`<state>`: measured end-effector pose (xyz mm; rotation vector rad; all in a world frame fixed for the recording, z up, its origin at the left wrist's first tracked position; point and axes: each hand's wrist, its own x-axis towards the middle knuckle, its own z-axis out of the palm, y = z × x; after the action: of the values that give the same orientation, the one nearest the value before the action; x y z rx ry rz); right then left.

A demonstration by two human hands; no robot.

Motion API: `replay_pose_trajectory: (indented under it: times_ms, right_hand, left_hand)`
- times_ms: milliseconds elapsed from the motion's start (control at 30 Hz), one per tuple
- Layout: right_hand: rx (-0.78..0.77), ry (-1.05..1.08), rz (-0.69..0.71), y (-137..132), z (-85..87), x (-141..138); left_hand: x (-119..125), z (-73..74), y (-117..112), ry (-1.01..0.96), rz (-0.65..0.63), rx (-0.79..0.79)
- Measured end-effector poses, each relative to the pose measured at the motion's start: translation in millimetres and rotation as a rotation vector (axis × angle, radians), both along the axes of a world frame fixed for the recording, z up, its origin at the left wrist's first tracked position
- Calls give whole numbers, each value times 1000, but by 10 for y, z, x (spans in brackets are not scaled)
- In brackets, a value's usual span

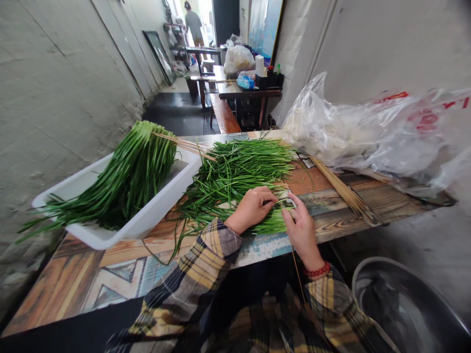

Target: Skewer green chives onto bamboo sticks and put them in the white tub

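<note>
Over the near edge of a pile of long green chives [250,159], my two hands meet. My left hand [252,208] is closed in a pinch on the pale ends of a few chives. My right hand [301,228] grips a thin bamboo skewer [297,274], whose lower length hangs down toward my lap. The skewer's upper end is by the chive ends between my hands; I cannot tell whether it pierces them. To the left, a white plastic tray [142,230] holds a thick bunch of chives [136,171] threaded on several skewers [184,144], which stick out over its right side.
Loose bamboo skewers [338,189] lie on the wood-patterned table [66,279] at right, beside clear plastic bags [368,127]. A grey bin [401,304] stands below at right. Farther off are another table [246,89], a bench [224,113] and a person [193,24]. Walls flank both sides.
</note>
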<state>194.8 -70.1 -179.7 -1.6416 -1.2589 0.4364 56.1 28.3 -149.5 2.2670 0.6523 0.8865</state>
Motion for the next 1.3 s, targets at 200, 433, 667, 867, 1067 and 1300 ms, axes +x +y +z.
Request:
replay_pose_trajectory:
  times_ms: [200, 433, 667, 867, 1067, 1300]
  right_hand:
    - [16, 2, 23, -9, 23, -14]
    - [44, -8, 11, 21, -82, 23]
    - [77, 56, 29, 17, -103, 6]
    - [154, -83, 59, -86, -45, -71]
    - [194, -200, 132, -143, -6, -115]
    - [179, -215, 86, -108, -49, -97]
  left_hand:
    - [-3, -1, 4, 48, 11, 39]
    - [-21, 49, -28, 111, -109, 61]
    - [-96, 70, 93, 40, 76, -13]
    - [-114, 59, 117, 325, 70, 46]
    - [-127, 111, 82, 525, -8, 89]
    - [-75, 74, 60, 535, 211, 206]
